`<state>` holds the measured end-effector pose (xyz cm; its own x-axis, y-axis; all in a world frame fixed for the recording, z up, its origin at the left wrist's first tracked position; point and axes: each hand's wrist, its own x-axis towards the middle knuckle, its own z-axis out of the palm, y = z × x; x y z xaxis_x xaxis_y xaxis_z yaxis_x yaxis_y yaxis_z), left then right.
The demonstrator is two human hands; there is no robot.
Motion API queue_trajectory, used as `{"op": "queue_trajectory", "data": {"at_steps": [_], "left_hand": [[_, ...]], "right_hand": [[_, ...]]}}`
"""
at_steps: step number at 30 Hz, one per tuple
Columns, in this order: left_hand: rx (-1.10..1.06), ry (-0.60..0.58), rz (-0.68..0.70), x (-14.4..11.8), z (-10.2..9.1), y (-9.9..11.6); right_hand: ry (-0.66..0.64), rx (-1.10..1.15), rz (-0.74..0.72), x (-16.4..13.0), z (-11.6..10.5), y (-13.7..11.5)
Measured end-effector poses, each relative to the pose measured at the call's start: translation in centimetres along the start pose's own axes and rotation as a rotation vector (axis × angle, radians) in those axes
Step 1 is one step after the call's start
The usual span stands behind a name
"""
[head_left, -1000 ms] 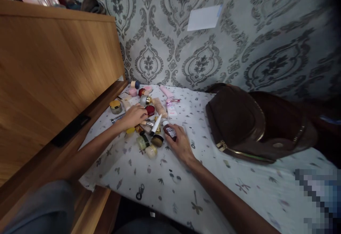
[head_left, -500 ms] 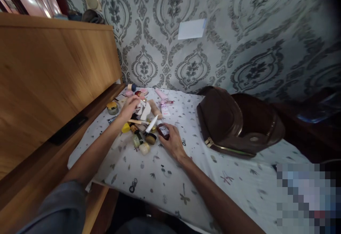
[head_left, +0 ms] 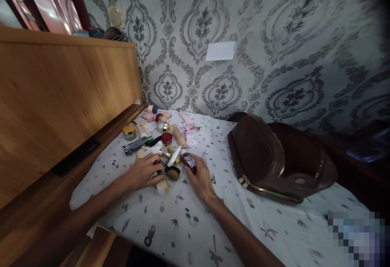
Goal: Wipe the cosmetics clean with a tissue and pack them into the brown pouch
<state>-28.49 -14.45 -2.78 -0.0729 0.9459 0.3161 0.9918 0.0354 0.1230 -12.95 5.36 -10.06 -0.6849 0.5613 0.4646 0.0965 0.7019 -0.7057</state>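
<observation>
On the patterned white cloth, my left hand (head_left: 141, 172) bends over a cluster of small cosmetics. Its thumb and fingers close round a small dark-lidded jar (head_left: 161, 172), mostly covered by them. A pale yellow jar (head_left: 163, 186) looks blurred just below those fingers. My right hand (head_left: 201, 177) grips a dark red-brown bottle (head_left: 189, 161) with a white printed label. Between the hands lie a white tube (head_left: 174, 156) with a black end and a round brush (head_left: 173, 173). A white crumpled-looking piece (head_left: 151, 151) lies behind my left hand.
Farther back are a red jar (head_left: 167, 138), a grey-green tube (head_left: 136, 145), a gold-lidded jar (head_left: 129, 132), a beige tube (head_left: 178, 135) and pink tubes (head_left: 185, 117). A brown bag (head_left: 258, 157) stands right; a wooden panel (head_left: 67, 96) borders the left.
My left hand has come nearer, leaving the white crumpled piece and closing on the dark-lidded jar. The red jar and grey-green tube now show. My right hand still holds the bottle.
</observation>
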Motion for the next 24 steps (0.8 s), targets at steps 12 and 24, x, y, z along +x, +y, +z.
{"op": "queue_trajectory", "data": {"at_steps": [12, 24], "left_hand": [[-0.177, 0.359, -0.137, -2.0, 0.4, -2.7], [-0.005, 0.398, -0.007, -1.7, 2.6, -2.6]], "right_hand": [[-0.067, -0.054, -0.074, 12.7, 1.4, -1.6], [-0.266, -0.086, 0.338, 28.8, 15.1, -0.6]]}}
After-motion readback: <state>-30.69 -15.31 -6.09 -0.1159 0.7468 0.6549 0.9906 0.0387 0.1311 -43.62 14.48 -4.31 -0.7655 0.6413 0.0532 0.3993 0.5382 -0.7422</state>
